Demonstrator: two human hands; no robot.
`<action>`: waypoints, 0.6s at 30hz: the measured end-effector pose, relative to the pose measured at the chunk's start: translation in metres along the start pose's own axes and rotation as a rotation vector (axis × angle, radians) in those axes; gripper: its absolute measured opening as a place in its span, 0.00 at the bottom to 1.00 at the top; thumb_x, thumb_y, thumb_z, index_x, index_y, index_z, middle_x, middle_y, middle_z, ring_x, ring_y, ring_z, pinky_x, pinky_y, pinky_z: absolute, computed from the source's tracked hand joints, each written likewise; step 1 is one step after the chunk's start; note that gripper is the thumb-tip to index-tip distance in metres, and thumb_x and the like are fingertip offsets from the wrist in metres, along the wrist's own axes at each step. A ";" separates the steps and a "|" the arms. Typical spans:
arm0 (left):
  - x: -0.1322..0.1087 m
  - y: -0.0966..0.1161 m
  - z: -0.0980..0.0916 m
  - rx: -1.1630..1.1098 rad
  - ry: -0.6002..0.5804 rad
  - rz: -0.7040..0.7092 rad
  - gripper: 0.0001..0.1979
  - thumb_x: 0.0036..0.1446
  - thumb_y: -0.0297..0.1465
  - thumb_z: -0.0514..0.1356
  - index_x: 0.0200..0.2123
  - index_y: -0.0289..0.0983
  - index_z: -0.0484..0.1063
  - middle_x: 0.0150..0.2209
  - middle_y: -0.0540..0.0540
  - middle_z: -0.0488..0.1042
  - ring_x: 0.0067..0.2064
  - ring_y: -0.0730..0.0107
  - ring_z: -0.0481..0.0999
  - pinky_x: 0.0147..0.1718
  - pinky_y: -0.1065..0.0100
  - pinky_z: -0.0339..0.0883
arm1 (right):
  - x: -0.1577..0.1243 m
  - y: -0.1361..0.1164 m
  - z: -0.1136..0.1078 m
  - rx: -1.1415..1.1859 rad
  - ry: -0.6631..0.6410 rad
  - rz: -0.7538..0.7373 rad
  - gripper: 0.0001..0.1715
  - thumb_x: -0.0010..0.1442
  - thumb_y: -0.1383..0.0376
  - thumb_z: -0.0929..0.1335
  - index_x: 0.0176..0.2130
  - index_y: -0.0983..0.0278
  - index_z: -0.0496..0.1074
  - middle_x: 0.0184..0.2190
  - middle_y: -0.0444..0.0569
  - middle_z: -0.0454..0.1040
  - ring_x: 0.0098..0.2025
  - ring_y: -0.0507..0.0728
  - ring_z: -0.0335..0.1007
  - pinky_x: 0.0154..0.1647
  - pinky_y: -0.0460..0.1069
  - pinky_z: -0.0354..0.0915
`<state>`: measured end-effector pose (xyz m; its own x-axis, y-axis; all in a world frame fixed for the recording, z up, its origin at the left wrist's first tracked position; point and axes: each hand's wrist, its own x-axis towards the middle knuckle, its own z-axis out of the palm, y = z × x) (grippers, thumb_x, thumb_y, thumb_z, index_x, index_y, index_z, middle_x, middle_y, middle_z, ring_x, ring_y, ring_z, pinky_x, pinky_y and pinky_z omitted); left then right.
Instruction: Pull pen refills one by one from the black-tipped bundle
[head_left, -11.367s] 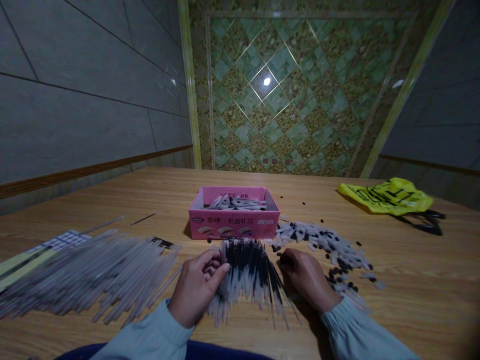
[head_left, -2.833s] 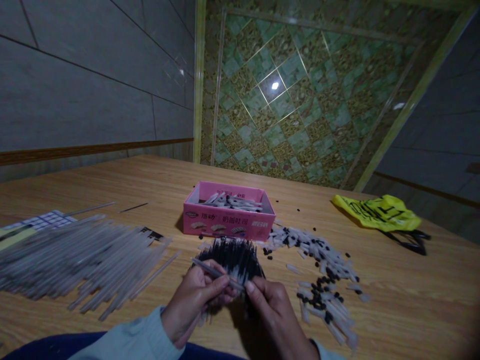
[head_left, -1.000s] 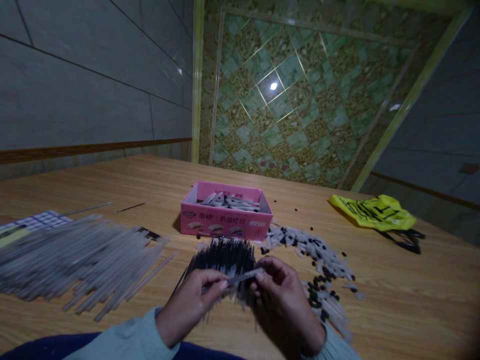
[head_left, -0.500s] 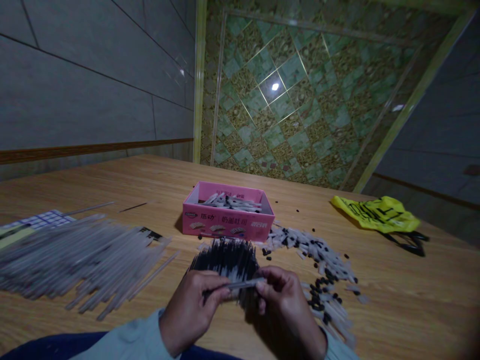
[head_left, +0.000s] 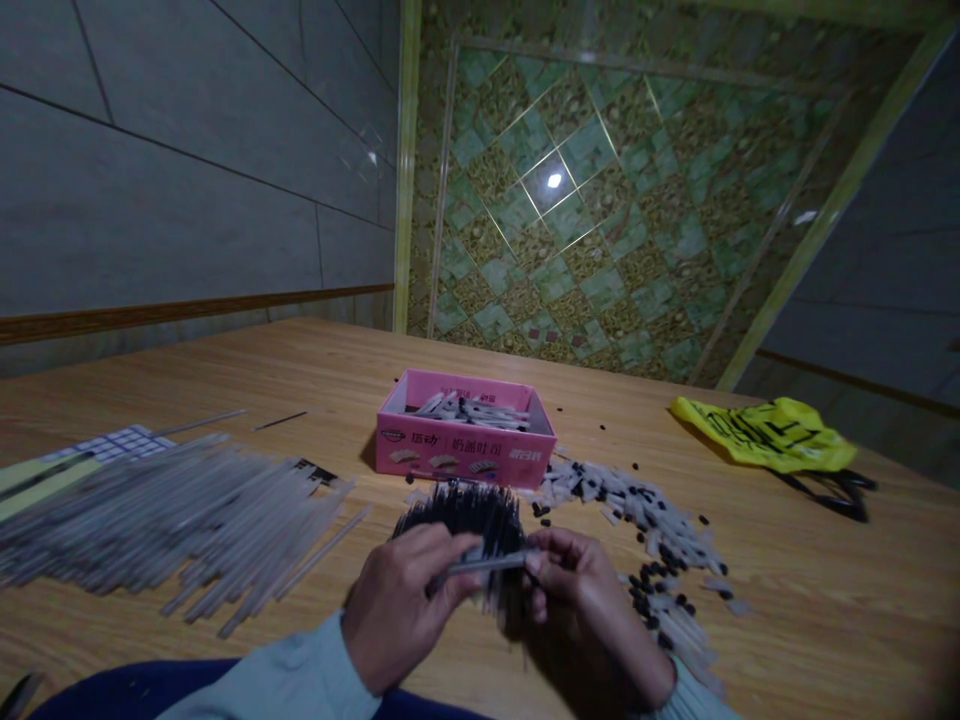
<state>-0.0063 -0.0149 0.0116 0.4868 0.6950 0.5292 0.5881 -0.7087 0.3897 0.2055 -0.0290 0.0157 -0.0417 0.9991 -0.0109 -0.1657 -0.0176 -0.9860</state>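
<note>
My left hand point(head_left: 401, 610) and my right hand point(head_left: 581, 600) are both closed on one thin pen tube point(head_left: 480, 565), held level between them over the wooden table point(head_left: 825, 600). The left fingers pinch its left part, the right fingertips its right end. Just beyond my hands lies a fan of black ink refills point(head_left: 469, 510). A big heap of clear pen tubes point(head_left: 172, 515) spreads to my left. To my right is a scatter of small clear caps and black bits point(head_left: 652, 525).
A pink cardboard box point(head_left: 465, 450) with several small pieces inside stands behind the refills. A yellow plastic bag point(head_left: 765, 432) with dark scissors point(head_left: 832, 490) beside it lies at the far right. Printed sheets point(head_left: 82, 458) lie under the tube heap at the far left.
Earlier my hands rested apart on the refill fan. Since then they came together on a single tube, which has tipped from slanted to level and has stayed between them for the last second.
</note>
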 end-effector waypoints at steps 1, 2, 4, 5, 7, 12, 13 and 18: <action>0.003 -0.004 -0.005 -0.004 0.064 -0.049 0.18 0.57 0.36 0.52 0.50 0.41 0.66 0.41 0.43 0.74 0.43 0.61 0.71 0.40 0.65 0.64 | 0.005 -0.009 -0.005 -0.024 0.038 -0.036 0.14 0.43 0.62 0.74 0.26 0.69 0.69 0.15 0.43 0.70 0.12 0.47 0.62 0.13 0.42 0.59; 0.007 -0.010 -0.011 0.019 0.145 -0.101 0.20 0.58 0.36 0.50 0.54 0.39 0.62 0.47 0.41 0.71 0.48 0.60 0.68 0.45 0.64 0.62 | 0.012 -0.020 -0.010 -0.047 0.102 -0.114 0.13 0.45 0.63 0.73 0.27 0.69 0.69 0.17 0.43 0.70 0.14 0.47 0.63 0.15 0.43 0.61; 0.012 -0.022 -0.024 0.176 0.237 -0.250 0.17 0.60 0.34 0.47 0.49 0.37 0.66 0.46 0.40 0.71 0.50 0.59 0.67 0.48 0.63 0.59 | 0.032 -0.044 -0.019 -0.069 0.256 -0.284 0.11 0.47 0.64 0.72 0.29 0.68 0.69 0.19 0.42 0.70 0.19 0.48 0.66 0.18 0.43 0.64; 0.015 -0.029 -0.030 0.298 0.216 -0.313 0.15 0.59 0.35 0.48 0.43 0.36 0.69 0.43 0.40 0.72 0.49 0.58 0.67 0.47 0.62 0.59 | 0.044 -0.055 -0.023 -0.069 0.290 -0.322 0.11 0.47 0.64 0.72 0.31 0.67 0.69 0.20 0.40 0.70 0.19 0.47 0.66 0.20 0.42 0.65; 0.017 -0.041 -0.039 0.513 0.068 -0.481 0.14 0.56 0.33 0.49 0.41 0.36 0.70 0.42 0.39 0.72 0.48 0.54 0.68 0.45 0.60 0.61 | 0.071 -0.071 -0.026 -0.096 0.334 -0.364 0.11 0.48 0.64 0.71 0.31 0.67 0.69 0.20 0.39 0.70 0.19 0.47 0.66 0.21 0.43 0.66; 0.012 -0.058 -0.038 0.656 -0.212 -0.724 0.12 0.50 0.31 0.54 0.38 0.35 0.72 0.41 0.35 0.74 0.45 0.51 0.72 0.37 0.59 0.65 | 0.130 -0.077 -0.020 -0.259 0.328 -0.306 0.09 0.58 0.64 0.66 0.33 0.69 0.69 0.23 0.41 0.70 0.21 0.47 0.67 0.23 0.45 0.67; 0.010 -0.059 -0.037 0.652 -0.225 -0.724 0.12 0.49 0.30 0.55 0.37 0.35 0.72 0.41 0.35 0.75 0.44 0.51 0.73 0.37 0.59 0.65 | 0.135 -0.076 -0.019 -0.303 0.321 -0.291 0.09 0.60 0.64 0.65 0.35 0.69 0.69 0.25 0.42 0.71 0.22 0.47 0.67 0.23 0.45 0.67; 0.007 -0.060 -0.032 0.631 -0.285 -0.739 0.12 0.48 0.24 0.52 0.34 0.35 0.73 0.38 0.34 0.77 0.40 0.50 0.76 0.34 0.58 0.65 | 0.121 -0.073 -0.031 -0.546 0.344 -0.322 0.18 0.56 0.64 0.66 0.46 0.69 0.66 0.19 0.41 0.69 0.16 0.48 0.63 0.16 0.43 0.60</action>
<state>-0.0593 0.0283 0.0161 -0.0492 0.9952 0.0847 0.9984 0.0466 0.0335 0.2428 0.0946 0.0811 0.2538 0.9087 0.3314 0.4025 0.2124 -0.8904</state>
